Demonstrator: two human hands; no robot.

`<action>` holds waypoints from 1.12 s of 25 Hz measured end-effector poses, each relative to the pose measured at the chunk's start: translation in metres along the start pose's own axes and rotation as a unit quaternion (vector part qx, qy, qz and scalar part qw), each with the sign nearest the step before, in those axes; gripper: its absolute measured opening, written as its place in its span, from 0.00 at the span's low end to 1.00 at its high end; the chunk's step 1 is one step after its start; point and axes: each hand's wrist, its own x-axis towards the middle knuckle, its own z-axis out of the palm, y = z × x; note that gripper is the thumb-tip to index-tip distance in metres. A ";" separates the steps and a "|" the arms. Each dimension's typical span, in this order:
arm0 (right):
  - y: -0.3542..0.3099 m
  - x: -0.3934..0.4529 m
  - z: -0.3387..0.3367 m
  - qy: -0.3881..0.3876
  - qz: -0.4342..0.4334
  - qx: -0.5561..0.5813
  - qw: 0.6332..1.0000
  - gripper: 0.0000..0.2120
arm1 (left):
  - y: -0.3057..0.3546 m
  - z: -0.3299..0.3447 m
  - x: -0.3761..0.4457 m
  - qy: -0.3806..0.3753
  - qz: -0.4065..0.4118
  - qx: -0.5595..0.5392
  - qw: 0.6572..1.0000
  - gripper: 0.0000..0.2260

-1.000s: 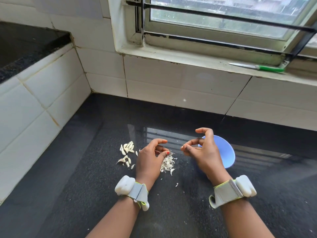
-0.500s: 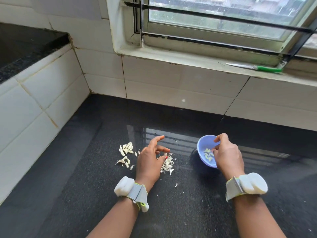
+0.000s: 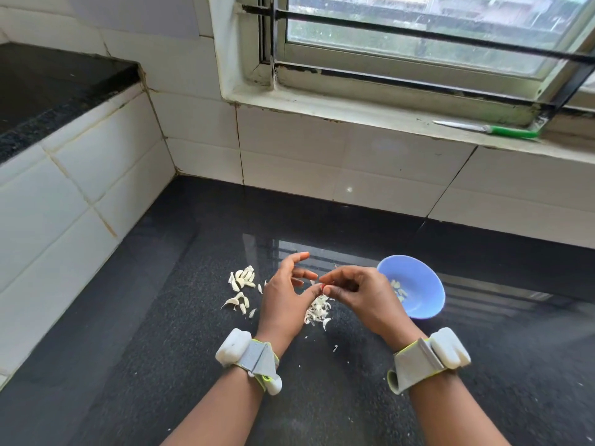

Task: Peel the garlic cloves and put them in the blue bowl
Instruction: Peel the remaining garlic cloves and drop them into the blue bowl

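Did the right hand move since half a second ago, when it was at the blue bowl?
Yes. The right hand has left the blue bowl and gone left, and now meets the left hand above the pile of peels.

Blue bowl (image 3: 418, 294), speckled black counter (image 3: 128, 333) (white tiles (image 3: 289, 156) behind).

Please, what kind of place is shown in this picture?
Most likely a home kitchen: a dark stone counter against white wall tiles, a knife on the window sill, and garlic cloves beside a blue bowl.
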 end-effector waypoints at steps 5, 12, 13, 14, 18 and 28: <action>0.002 0.002 0.005 0.035 0.019 0.027 0.999 0.08 | -0.003 -0.007 0.001 -0.001 -0.020 -0.023 1.000 0.08; 0.011 -0.001 0.035 0.038 -0.014 -0.175 0.984 0.12 | -0.017 -0.041 0.004 0.078 -0.023 -0.028 0.996 0.13; 0.010 -0.002 0.041 0.035 -0.028 -0.194 0.980 0.12 | -0.020 -0.047 0.005 0.088 -0.025 -0.025 0.996 0.14; 0.008 -0.002 0.048 0.033 -0.045 -0.206 0.977 0.11 | -0.024 -0.053 0.005 0.098 -0.026 -0.023 0.995 0.15; -0.011 0.003 0.073 0.012 -0.133 -0.263 0.955 0.08 | -0.030 -0.072 0.005 0.139 -0.041 -0.016 0.989 0.16; -0.039 0.033 0.093 -0.047 -0.169 -0.345 0.922 0.11 | -0.031 -0.087 0.001 0.167 -0.054 -0.004 0.984 0.14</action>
